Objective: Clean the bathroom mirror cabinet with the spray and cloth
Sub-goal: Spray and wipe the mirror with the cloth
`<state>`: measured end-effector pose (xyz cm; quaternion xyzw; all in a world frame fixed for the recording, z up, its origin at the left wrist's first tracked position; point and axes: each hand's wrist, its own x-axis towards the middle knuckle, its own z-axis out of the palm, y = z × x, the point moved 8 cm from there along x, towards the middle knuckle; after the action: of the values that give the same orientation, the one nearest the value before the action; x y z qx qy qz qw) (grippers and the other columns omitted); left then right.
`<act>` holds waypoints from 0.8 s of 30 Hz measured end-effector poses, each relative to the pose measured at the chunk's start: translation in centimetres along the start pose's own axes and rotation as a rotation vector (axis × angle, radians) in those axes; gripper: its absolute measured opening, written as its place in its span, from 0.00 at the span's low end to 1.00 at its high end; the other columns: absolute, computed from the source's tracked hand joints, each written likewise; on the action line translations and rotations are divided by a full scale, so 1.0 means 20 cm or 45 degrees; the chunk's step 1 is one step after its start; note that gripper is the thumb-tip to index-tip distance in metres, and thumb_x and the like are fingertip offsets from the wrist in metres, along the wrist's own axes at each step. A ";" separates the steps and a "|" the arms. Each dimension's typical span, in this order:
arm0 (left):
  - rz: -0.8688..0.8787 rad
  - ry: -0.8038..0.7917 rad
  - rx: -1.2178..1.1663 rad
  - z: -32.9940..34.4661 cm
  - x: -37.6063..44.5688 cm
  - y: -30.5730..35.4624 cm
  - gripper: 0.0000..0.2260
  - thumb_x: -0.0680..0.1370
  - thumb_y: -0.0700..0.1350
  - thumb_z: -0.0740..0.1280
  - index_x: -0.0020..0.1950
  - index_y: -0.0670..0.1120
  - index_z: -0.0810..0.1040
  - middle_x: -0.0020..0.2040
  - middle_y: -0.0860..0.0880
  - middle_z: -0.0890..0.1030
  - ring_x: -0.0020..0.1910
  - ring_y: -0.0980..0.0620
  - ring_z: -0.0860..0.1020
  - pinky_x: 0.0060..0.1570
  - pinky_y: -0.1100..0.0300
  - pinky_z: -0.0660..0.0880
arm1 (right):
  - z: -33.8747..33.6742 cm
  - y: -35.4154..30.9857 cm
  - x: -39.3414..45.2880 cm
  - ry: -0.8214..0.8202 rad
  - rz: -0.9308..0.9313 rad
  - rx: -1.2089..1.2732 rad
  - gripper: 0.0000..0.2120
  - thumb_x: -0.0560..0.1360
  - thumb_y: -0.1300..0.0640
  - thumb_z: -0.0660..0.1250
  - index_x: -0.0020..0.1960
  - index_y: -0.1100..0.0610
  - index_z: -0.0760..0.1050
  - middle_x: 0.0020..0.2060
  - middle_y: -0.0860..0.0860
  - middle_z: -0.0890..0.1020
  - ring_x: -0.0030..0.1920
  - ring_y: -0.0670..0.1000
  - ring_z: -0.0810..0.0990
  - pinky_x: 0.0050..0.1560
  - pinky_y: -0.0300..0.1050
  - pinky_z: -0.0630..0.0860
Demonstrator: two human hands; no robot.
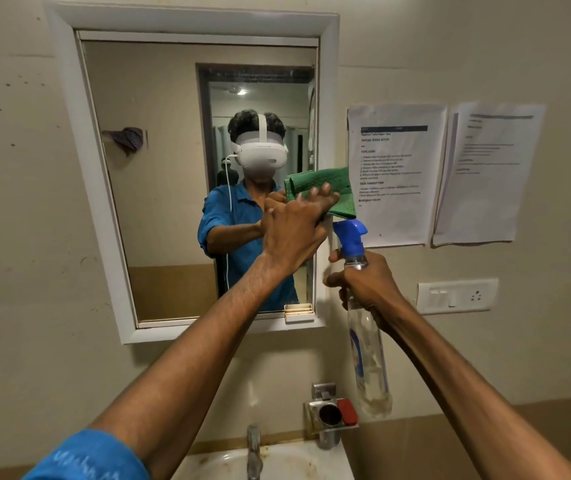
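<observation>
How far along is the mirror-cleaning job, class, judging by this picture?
Done: nothing certain; the glass shows no clear wet or wiped patch. In hand: the left hand presses the green cloth on the mirror cabinet at its right edge, and the right hand holds the spray bottle. Left: apparently most of the glass and the frame.

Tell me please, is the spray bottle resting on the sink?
No, the right hand holds the spray bottle up above the sink.
</observation>
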<state>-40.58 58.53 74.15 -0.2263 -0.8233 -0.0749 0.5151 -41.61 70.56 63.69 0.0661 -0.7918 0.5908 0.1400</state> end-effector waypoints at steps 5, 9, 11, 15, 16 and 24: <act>-0.021 0.028 0.040 0.02 -0.13 0.01 0.16 0.72 0.46 0.71 0.60 0.53 0.80 0.50 0.50 0.84 0.40 0.49 0.82 0.36 0.60 0.76 | 0.04 0.14 -0.05 0.030 0.038 -0.117 0.13 0.68 0.65 0.75 0.45 0.53 0.75 0.32 0.55 0.80 0.29 0.52 0.78 0.36 0.48 0.82; -0.060 -0.138 -0.049 0.12 -0.24 0.02 0.17 0.76 0.47 0.66 0.66 0.53 0.75 0.61 0.49 0.80 0.54 0.48 0.81 0.43 0.55 0.79 | 0.08 0.24 -0.10 0.004 0.075 -0.067 0.15 0.66 0.65 0.76 0.46 0.50 0.76 0.29 0.52 0.80 0.26 0.49 0.79 0.30 0.44 0.80; -0.070 -0.143 -0.049 0.14 -0.29 0.03 0.18 0.75 0.46 0.68 0.64 0.53 0.77 0.61 0.49 0.80 0.54 0.47 0.81 0.42 0.55 0.79 | 0.09 0.30 -0.12 0.029 0.105 -0.092 0.13 0.65 0.64 0.75 0.43 0.52 0.76 0.28 0.52 0.80 0.26 0.49 0.78 0.31 0.45 0.81; -0.059 -0.199 -0.050 0.19 -0.40 0.04 0.18 0.74 0.45 0.68 0.64 0.53 0.77 0.61 0.49 0.80 0.55 0.45 0.81 0.41 0.54 0.80 | 0.12 0.40 -0.17 0.064 0.128 -0.149 0.12 0.65 0.64 0.75 0.43 0.52 0.76 0.29 0.52 0.80 0.26 0.50 0.78 0.31 0.46 0.81; -0.064 -0.219 -0.070 0.21 -0.43 0.04 0.18 0.75 0.45 0.67 0.65 0.53 0.76 0.62 0.49 0.79 0.56 0.45 0.80 0.43 0.54 0.80 | 0.13 0.42 -0.18 0.055 0.132 -0.145 0.13 0.65 0.63 0.75 0.45 0.51 0.76 0.30 0.52 0.81 0.27 0.51 0.79 0.31 0.45 0.81; -0.104 -0.413 -0.067 0.34 -0.59 0.05 0.21 0.75 0.45 0.63 0.68 0.55 0.72 0.67 0.50 0.75 0.60 0.45 0.78 0.43 0.53 0.80 | 0.16 0.58 -0.26 0.067 0.253 -0.127 0.11 0.63 0.62 0.74 0.41 0.51 0.77 0.24 0.49 0.79 0.23 0.47 0.77 0.27 0.41 0.76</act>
<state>-41.28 58.32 60.61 -0.2152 -0.9019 -0.0800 0.3658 -40.20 70.56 50.61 -0.0355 -0.8189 0.5632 0.1046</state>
